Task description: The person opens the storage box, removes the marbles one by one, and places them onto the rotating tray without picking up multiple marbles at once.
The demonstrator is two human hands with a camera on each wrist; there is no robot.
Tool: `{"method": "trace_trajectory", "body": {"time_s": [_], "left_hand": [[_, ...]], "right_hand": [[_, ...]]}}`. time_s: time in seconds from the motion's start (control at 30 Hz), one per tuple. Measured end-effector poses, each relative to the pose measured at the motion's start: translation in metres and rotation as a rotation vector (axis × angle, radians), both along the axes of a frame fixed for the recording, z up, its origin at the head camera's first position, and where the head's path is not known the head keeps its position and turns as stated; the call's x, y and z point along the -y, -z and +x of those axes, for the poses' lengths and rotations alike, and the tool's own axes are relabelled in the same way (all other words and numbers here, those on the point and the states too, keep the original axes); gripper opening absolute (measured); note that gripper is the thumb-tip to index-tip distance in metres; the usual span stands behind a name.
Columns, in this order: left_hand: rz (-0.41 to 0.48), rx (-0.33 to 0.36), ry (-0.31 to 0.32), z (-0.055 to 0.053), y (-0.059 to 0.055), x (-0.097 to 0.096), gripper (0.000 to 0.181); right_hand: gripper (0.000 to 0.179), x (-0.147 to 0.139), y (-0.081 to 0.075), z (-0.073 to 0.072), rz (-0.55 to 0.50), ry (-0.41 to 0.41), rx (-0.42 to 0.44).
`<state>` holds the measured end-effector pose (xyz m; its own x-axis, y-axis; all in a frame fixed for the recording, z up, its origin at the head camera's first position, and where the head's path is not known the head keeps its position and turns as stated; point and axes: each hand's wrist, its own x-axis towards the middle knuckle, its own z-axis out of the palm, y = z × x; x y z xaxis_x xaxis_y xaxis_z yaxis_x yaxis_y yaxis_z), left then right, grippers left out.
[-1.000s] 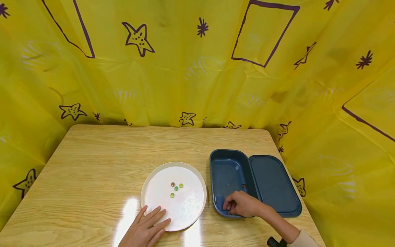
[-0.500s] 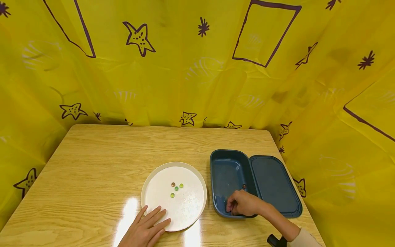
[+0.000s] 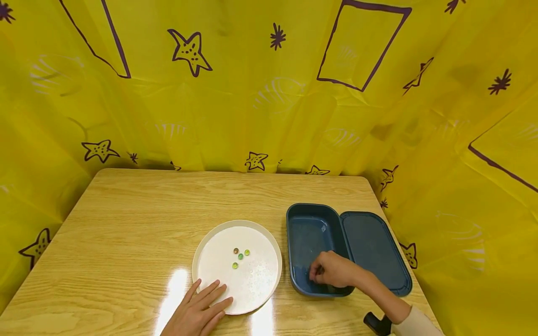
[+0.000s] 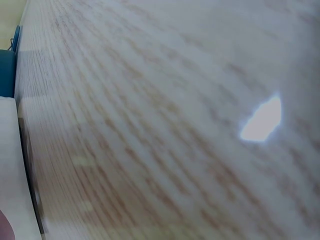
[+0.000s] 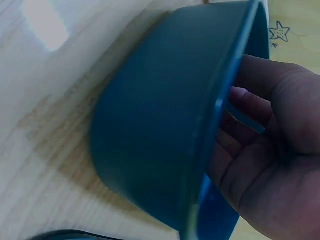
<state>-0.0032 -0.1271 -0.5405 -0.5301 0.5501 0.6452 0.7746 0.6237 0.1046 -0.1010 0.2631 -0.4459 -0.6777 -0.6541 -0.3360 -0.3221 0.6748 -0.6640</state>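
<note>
My left hand (image 3: pixel 196 311) lies with straight, spread fingers over the near left rim of a round white plate (image 3: pixel 256 289). Several small glass marbles (image 3: pixel 241 256), green, yellow-green and brown, sit on the plate. To its right, my right hand (image 3: pixel 334 270) reaches down into a dark blue rectangular box (image 3: pixel 308 238) with its fingers bent. In the right wrist view the box wall (image 5: pixel 155 120) covers the fingertips, so whether they pinch anything is hidden. The left wrist view catches only the plate's edge (image 4: pixel 12 165) and a bit of a finger.
A matching blue lid (image 3: pixel 378 252) lies flat along the box's right side. All this stands on a light wooden table (image 3: pixel 147 219). Yellow curtains (image 3: pixel 235 107) with dark drawings hang behind it and at its sides. Something black (image 3: pixel 376 323) shows by the right sleeve.
Inside the box, my right hand has risen slightly and shifted away from the near end. The brown marble seen there earlier is now out of sight behind it. My left hand has stayed put.
</note>
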Motion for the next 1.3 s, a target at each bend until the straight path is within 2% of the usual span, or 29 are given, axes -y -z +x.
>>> {"method": "trace_trajectory", "body": {"time_s": [0.33,0.63,0.8,1.07,1.3], "left_hand": [[-0.002,0.015,-0.002,0.001,0.000,-0.001,0.044],[-0.008,0.031,-0.005,0.001,-0.003,-0.002,0.047],[-0.010,0.032,-0.006,0.001,-0.004,-0.002,0.046],[-0.006,0.037,-0.005,0.001,-0.004,-0.002,0.043],[-0.010,0.037,-0.012,0.002,-0.004,-0.001,0.046]], "right_hand": [[0.007,0.005,-0.022,-0.009,-0.079,0.038,-0.003],[0.016,0.020,-0.042,-0.015,-0.116,0.095,-0.164],[0.015,0.039,-0.050,-0.019,-0.156,0.098,-0.220],[0.015,0.075,-0.061,-0.029,-0.213,0.076,-0.263],[0.014,0.108,-0.062,-0.035,-0.250,0.058,-0.244]]}}
